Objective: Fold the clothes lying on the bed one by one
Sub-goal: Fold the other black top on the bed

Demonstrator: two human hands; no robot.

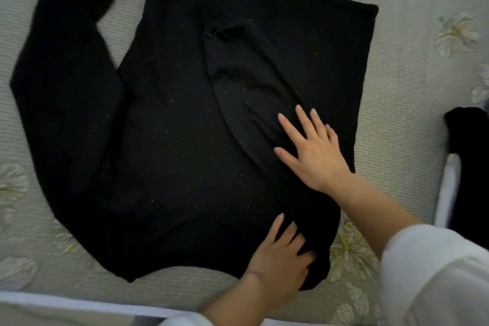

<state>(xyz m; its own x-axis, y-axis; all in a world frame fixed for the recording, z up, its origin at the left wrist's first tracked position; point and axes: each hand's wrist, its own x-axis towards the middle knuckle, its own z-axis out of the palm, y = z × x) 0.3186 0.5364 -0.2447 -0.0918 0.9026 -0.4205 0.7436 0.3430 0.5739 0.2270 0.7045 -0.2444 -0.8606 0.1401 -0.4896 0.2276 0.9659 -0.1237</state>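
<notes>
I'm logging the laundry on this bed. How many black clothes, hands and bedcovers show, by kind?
Black clothes: 2 (spread black long-sleeved top; black bundle at the right edge)
Bare hands: 2 (left hand, right hand)
Pale floral quilted bedcover: 1
Total: 5

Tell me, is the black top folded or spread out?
Partly folded: one sleeve lies across the top, the other sleeve spread on the bed.
</notes>
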